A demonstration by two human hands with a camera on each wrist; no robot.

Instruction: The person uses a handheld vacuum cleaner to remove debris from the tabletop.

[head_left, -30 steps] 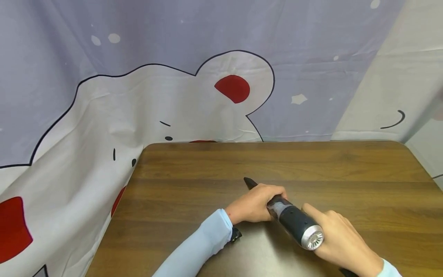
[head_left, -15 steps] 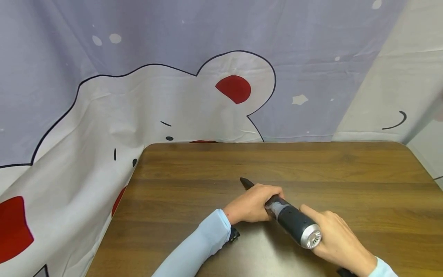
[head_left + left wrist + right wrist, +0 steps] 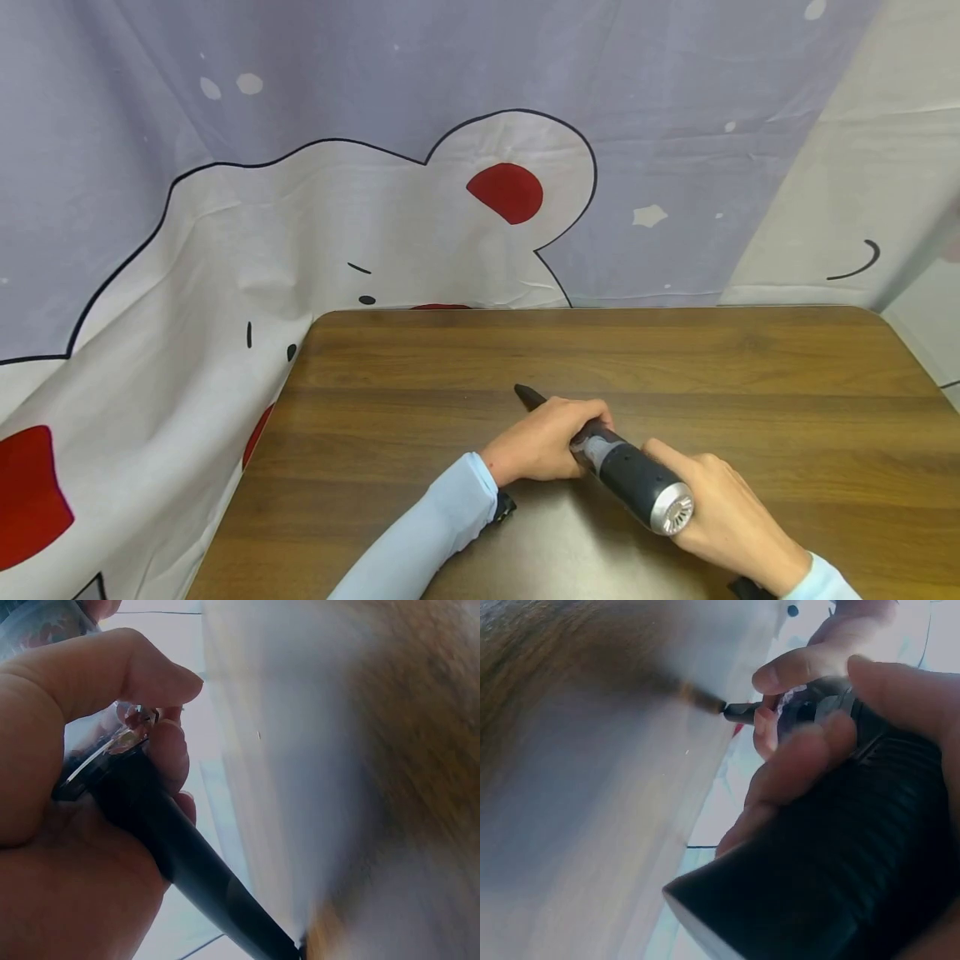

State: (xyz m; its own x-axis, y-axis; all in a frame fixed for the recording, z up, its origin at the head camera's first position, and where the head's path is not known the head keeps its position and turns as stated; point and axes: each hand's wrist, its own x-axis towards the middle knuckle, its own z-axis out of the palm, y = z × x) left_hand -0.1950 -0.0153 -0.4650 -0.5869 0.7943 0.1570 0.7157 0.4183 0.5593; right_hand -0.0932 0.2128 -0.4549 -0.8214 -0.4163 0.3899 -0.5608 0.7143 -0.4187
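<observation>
A handheld vacuum cleaner [image 3: 634,482] slants over the table, its silver vented end toward me. It has a black body, a clear front part and a narrow black nozzle [image 3: 202,862] pointing to the far left. My left hand [image 3: 546,440] is curled round the joint between the clear part and the nozzle, seen closely in the left wrist view. Around the black body, my right hand [image 3: 723,512] keeps its grip, with fingers and thumb wrapped over it in the right wrist view. My hand hides part of the nozzle in the head view.
A brown wooden table [image 3: 405,367] lies under both hands, with rounded far corners. Behind it and along its left side hangs a printed curtain [image 3: 337,208] in lilac, white and red. A black band [image 3: 504,507] shows at my left wrist.
Both hands and the handheld vacuum cleaner have shifted slightly to the left, nozzle tip included. Each hand keeps its grip.
</observation>
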